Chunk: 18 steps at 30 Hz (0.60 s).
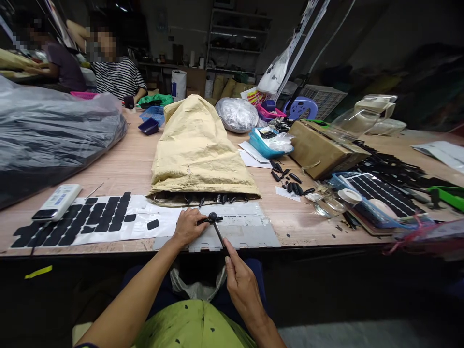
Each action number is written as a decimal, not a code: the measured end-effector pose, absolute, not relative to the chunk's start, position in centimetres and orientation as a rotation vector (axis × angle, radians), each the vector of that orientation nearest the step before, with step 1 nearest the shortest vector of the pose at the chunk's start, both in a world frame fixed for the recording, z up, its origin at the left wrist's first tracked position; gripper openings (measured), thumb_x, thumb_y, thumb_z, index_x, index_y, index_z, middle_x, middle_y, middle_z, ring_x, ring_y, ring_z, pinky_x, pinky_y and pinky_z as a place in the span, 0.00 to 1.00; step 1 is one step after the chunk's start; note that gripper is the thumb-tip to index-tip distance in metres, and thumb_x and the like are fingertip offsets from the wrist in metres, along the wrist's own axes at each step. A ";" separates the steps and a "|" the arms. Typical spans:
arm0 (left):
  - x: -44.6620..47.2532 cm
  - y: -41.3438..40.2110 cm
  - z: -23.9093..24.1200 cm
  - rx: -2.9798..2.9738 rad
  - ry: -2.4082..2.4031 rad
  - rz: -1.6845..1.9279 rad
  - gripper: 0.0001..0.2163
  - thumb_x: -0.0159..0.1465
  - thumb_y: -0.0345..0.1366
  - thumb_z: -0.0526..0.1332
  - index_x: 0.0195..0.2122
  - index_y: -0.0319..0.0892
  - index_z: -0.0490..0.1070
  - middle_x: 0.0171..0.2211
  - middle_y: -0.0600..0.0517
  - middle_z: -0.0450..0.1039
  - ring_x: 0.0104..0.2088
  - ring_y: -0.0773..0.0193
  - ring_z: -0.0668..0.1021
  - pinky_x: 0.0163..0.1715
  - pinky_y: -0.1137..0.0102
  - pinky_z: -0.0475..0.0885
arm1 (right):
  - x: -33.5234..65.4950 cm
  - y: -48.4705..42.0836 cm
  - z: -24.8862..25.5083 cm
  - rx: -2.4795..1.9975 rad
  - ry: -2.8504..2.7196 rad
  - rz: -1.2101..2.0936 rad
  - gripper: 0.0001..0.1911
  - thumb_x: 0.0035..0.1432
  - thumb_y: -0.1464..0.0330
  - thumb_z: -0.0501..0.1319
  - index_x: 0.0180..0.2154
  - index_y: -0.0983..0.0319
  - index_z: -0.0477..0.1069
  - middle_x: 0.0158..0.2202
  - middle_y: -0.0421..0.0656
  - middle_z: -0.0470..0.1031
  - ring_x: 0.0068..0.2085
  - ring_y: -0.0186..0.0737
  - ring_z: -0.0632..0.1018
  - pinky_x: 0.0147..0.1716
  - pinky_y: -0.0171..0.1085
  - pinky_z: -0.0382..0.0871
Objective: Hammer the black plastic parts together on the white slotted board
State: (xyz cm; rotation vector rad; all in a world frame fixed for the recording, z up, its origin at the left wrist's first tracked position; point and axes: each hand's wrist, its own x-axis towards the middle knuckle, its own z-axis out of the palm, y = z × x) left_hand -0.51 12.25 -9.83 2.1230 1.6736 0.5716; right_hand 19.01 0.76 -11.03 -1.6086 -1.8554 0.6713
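Observation:
My left hand point(187, 225) rests on the grey plate point(250, 232) at the table's front edge, fingers closed around the round head end of a small black rod-shaped part point(216, 227). My right hand point(242, 285) is below the table edge, pinching the lower end of the same black part between thumb and fingers. Just behind it lies a yellow woven sack point(197, 145) with several black parts poking out of its open mouth. A white sheet point(108, 223) with rows of black adhesive pads lies to the left of my left hand.
A white remote-like device point(58, 202) lies on the left. A large plastic-covered bundle point(50, 130) fills the far left. A cardboard box point(321, 147), solar panels point(379, 193), loose black parts point(290, 181) and a clear dish point(328, 207) crowd the right. Two people sit at the far left.

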 end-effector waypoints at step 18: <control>-0.5 12.1 -9.9 2.129 1.650 0.617 0.08 0.60 0.39 0.65 0.41 0.49 0.78 0.33 0.53 0.74 0.40 0.59 0.73 0.41 0.64 0.61 | 21.4 1.9 -12.2 -1.978 -1.708 0.463 0.28 0.67 0.63 0.44 0.65 0.57 0.59 0.51 0.47 0.78 0.45 0.44 0.81 0.38 0.36 0.75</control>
